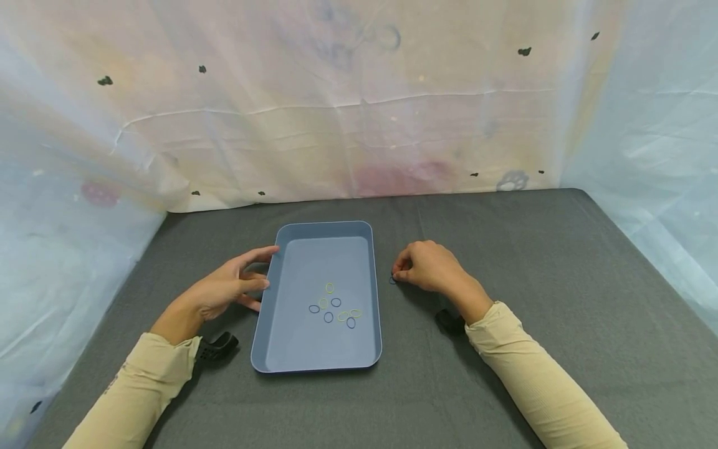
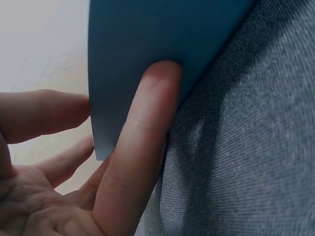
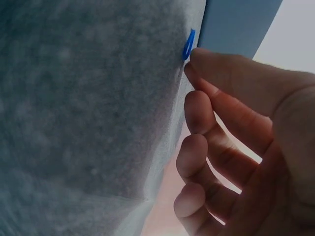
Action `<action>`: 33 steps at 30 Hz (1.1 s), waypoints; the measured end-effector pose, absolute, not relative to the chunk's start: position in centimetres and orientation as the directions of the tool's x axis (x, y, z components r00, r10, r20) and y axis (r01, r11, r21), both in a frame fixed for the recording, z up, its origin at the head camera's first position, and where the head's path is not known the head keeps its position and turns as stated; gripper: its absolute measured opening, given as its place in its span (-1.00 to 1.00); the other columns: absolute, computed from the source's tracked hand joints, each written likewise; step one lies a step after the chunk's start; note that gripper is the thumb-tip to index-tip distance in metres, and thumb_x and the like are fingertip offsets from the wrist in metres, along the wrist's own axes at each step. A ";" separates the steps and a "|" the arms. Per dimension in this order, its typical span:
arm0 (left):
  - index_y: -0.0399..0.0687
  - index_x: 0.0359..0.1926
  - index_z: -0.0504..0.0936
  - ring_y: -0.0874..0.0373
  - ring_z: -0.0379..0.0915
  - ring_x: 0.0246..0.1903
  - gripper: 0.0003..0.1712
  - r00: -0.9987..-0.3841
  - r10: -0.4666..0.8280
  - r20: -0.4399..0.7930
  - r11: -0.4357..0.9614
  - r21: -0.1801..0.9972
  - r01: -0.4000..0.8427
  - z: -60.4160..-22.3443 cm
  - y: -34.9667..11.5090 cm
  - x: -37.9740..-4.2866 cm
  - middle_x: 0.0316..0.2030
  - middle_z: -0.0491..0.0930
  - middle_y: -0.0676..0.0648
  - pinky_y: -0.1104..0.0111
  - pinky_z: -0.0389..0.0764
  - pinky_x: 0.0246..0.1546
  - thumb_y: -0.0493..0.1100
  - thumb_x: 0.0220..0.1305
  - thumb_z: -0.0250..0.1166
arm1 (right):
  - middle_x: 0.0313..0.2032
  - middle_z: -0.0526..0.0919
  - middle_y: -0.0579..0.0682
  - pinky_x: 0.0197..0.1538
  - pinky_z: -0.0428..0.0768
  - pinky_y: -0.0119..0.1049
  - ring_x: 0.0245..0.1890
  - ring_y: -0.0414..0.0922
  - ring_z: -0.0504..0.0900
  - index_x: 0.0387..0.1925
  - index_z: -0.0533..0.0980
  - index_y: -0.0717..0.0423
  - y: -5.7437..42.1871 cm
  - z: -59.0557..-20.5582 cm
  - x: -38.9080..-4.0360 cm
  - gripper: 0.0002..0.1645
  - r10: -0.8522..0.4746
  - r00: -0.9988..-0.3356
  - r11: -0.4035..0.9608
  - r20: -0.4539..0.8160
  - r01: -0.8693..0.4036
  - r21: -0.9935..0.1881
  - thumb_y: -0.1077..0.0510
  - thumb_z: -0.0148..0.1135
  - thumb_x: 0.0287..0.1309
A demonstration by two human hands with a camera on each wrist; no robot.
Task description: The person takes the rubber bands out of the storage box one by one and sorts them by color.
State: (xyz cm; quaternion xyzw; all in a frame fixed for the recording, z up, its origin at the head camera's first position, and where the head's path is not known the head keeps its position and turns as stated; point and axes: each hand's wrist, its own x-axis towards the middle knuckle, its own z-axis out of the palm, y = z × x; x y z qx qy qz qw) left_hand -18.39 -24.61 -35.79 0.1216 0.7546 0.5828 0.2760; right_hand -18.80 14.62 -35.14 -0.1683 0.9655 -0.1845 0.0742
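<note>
A blue-grey rectangular tray (image 1: pixel 324 259) lies on the table, with several small yellow rubber bands (image 1: pixel 330 284) and dark blue ones (image 1: pixel 314 305) scattered over its floor. My left hand (image 1: pixel 224 288) is at the tray's left side, fingers spread and mostly straight. In the left wrist view one digit (image 2: pixel 150 113) presses flat against the tray's outer wall, and another fingertip meets the rim. To the right of the tray, my right hand (image 1: pixel 432 267) pinches a blue rubber band (image 3: pixel 188 45) between thumb and index fingertip, low over the cloth. Its other fingers are curled.
A dark grey cloth (image 1: pixel 505 249) covers the table. Pale patterned sheeting (image 1: pixel 359 137) hangs behind and at both sides. A black wrist device (image 1: pixel 217 347) sits under the left wrist and another (image 1: pixel 450 322) under the right.
</note>
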 end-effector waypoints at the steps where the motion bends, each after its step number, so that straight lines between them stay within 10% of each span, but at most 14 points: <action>1: -0.03 0.59 -0.10 0.14 0.58 0.06 -0.10 -0.818 0.505 -0.276 0.292 0.946 -0.139 -35.8 -24.6 -18.4 0.50 -0.10 -0.33 0.04 0.75 -0.19 -0.27 0.42 0.20 | -0.30 0.76 -0.19 -0.15 0.60 -0.12 -0.28 -0.17 0.65 -0.37 0.74 -0.19 14.6 -35.1 -18.8 -0.95 -0.351 -0.933 0.875 -0.079 -0.297 -0.383 0.01 0.41 0.18; 33: 0.02 0.59 -0.09 0.17 0.59 -0.01 -0.12 -0.820 0.498 -0.284 0.312 0.940 -0.136 -35.9 -24.6 -18.6 0.49 -0.10 -0.32 0.03 0.74 -0.18 -0.22 0.43 0.20 | -0.34 0.66 -0.20 -0.21 0.50 -0.24 -0.26 -0.08 0.58 -0.29 0.76 -0.18 13.7 -33.4 -17.9 -0.90 -0.413 -0.898 0.773 0.152 -0.434 -0.463 -0.01 0.46 0.13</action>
